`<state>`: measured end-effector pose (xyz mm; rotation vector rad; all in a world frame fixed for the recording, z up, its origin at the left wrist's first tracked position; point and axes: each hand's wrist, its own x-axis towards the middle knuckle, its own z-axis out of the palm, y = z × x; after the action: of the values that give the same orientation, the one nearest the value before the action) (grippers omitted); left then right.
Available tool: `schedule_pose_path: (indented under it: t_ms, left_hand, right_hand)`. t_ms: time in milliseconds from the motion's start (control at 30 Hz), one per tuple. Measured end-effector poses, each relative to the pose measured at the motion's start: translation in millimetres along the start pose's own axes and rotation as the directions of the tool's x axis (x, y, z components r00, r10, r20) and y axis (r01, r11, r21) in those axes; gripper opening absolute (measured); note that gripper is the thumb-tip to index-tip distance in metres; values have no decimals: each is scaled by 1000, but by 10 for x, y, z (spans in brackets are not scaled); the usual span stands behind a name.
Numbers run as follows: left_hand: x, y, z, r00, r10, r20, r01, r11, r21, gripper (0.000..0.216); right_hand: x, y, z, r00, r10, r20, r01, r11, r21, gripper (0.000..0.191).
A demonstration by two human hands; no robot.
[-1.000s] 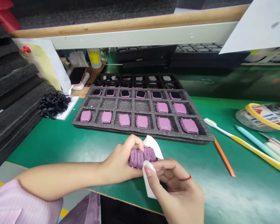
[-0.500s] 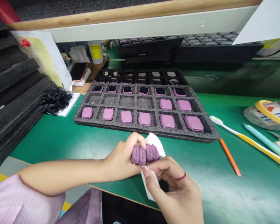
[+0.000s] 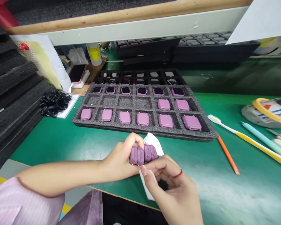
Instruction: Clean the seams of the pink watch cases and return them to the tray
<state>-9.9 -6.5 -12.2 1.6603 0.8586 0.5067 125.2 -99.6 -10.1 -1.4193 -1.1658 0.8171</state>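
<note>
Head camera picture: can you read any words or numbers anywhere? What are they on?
Nothing reads clearly.
Yellow label on the bottle: too blurred.
Red and blue print on the tape roll: too blurred.
Purple cases in the left hand, white cloth in the right hand: no print shows.

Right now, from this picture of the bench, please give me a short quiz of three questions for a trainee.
1. True or false: the left hand holds the purple cases.
2. How many pockets in the middle row of the foam tray are filled? A two, B four, C six.
3. What does the right hand pinch?
Key: 1 true; 2 A; 3 the white cloth.
</note>
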Motion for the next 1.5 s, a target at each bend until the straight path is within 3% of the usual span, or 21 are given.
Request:
schedule_pose_path:
  t_ms: [100, 233, 533, 733, 833, 933, 1033, 1133, 1300, 1433, 1500]
  left_hand:
    - [-3, 11, 5, 1000, -3, 3, 3, 1000, -3, 44]
    - [1, 30, -2, 1000, 9, 20, -9, 1000, -8, 43]
    - [3, -10, 10, 1000, 13, 3, -13, 1000, -11, 43]
    - [8, 31, 21, 1000, -9, -18, 8, 1000, -24, 43]
    - [10, 40, 19, 1000, -23, -9, 22, 999, -38, 43]
    - [2, 19, 13, 1000, -22, 18, 23, 997, -69, 44]
    - [-5, -8, 10, 1000, -12, 26, 14, 996, -88, 41]
    - [-3, -19, 11, 1000, 6, 15, -5, 997, -74, 39]
    - [-2, -5, 20, 1000, 21, 1, -21, 998, -61, 40]
    - [-12, 8, 17, 1000, 1, 13, 0, 998, -58, 42]
    - [-12, 1, 13, 1000, 4, 16, -3, 998, -60, 41]
  right_hand:
    - [-23, 5, 12, 998, 9, -58, -5, 997, 76, 15]
    - [-23, -16, 36, 993, -45, -109, 46, 999, 9, 15]
    - [-20, 10, -3, 999, -35, 12, 35, 999, -30, 17]
    - [-69, -10, -36, 988, 75, -135, -53, 986, 161, 13]
    - [-69, -5, 25, 977, 49, -206, -26, 993, 115, 13]
    - [-46, 1, 107, 964, -61, -258, 62, 998, -6, 10]
    - [-3, -7, 111, 958, -205, -202, 174, 971, -161, 11]
    - [30, -21, 50, 961, -250, -117, 214, 943, -254, 16]
    - [-17, 20, 51, 978, -201, -51, 189, 966, -180, 17]
    - [-67, 66, 133, 986, -18, -167, 23, 999, 28, 22]
    - [-59, 73, 135, 983, -7, -183, 11, 1000, 22, 22]
